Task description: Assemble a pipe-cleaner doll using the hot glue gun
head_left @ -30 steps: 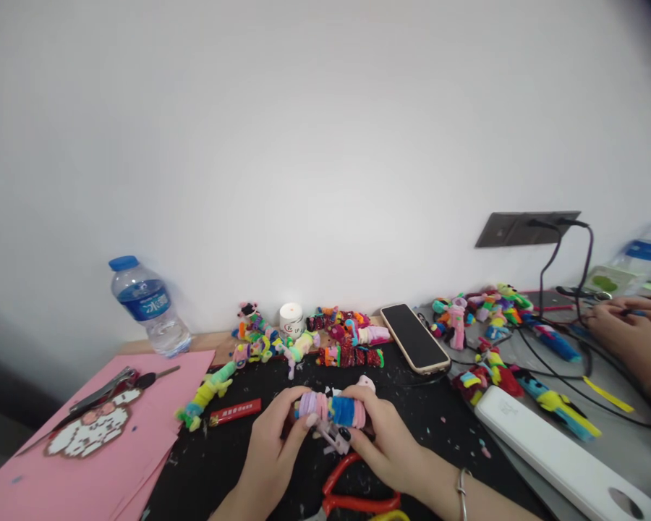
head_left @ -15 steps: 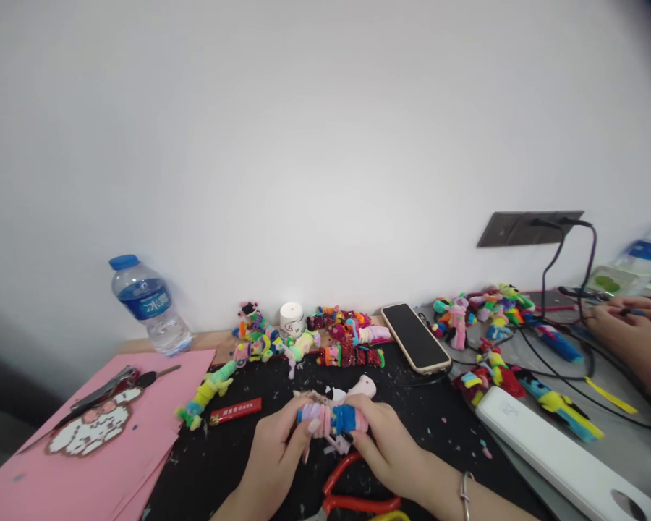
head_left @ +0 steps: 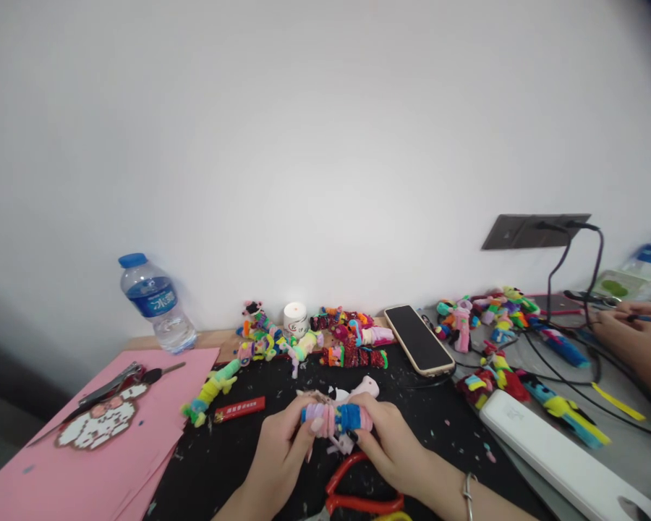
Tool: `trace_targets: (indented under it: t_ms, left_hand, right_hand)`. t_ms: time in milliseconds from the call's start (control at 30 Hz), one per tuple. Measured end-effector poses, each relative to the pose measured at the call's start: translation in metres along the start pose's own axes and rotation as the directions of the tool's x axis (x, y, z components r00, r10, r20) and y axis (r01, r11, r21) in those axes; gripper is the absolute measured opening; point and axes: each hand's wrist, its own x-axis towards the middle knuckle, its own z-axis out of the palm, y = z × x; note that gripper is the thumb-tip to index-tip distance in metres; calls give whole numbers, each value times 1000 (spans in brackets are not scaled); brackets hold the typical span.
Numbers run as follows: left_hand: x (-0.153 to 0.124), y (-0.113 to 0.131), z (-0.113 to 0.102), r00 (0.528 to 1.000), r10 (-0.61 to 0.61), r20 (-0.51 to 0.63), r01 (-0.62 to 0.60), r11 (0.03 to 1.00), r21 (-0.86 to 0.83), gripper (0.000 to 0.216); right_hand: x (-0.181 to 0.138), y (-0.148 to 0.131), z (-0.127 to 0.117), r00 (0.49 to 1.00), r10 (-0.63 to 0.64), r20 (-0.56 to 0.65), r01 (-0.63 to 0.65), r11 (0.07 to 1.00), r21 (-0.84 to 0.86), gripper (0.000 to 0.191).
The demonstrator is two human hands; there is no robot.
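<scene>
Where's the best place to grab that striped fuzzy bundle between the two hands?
Probably the two ends of the fuzzy bundle, one hand from each side, as the left hand and right hand hold it: it's short, rounded and lies crosswise, so this leaves its striped middle showing.

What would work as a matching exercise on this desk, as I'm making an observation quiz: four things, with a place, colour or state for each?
Things:
1. Phone
2. Fuzzy bundle
3. Water bottle
4. Red-handled tool

Descriptions:
A. Held by the left hand and right hand
B. Partly cut off by the bottom edge of the picture
C. Dark screen facing up, pale rim
D. Blue cap, leaning

Right pairs: 1-C, 2-A, 3-D, 4-B
</scene>
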Motion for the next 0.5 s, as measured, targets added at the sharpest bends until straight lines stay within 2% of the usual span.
trace_targets:
  t_ms: [167,367,433,500]
  left_hand:
    - [1,1,-2,1000,10,18,-10,1000,-15,31]
    - [-2,-3,-2,999,31,-39,-33,999,-29,28]
    - [-2,-5,-3,995,37,-92,-42,998,-50,26]
    - [1,-7,-4,979,20,-202,-37,996,-81,23]
  right_hand:
    - [0,0,-1,1000,-9,-16,9,1000,1,12]
    - [-2,3,1,999,-5,-36,5,1000,-14,15]
    - [-2,5,2,998,3,-61,-4,1000,-14,15]
    - [-2,7,2,994,15,-110,-15,1000,2,14]
